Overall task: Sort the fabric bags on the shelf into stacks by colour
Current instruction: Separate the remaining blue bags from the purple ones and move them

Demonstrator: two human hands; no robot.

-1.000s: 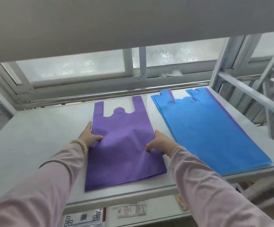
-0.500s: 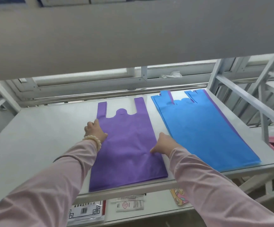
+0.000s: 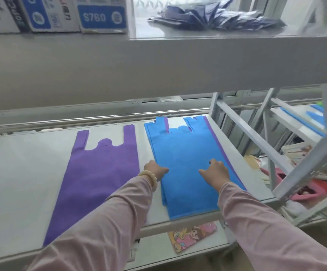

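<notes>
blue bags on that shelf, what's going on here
A person in pink sleeves is sorting flat fabric bags on a grey metal shelf. Both hands are on the stack of blue fabric bags: the left hand at its left edge, the right hand resting on top. One purple fabric bag lies flat by itself to the left. A purple strip shows along the blue stack's right edge, so a purple bag seems to lie under it, not yet sorted out.

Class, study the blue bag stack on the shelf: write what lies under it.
A purple bag lies under the blue bag stack: purple strips show along its right edge and by a handle. Its body, and any bags below, are covered.
</notes>
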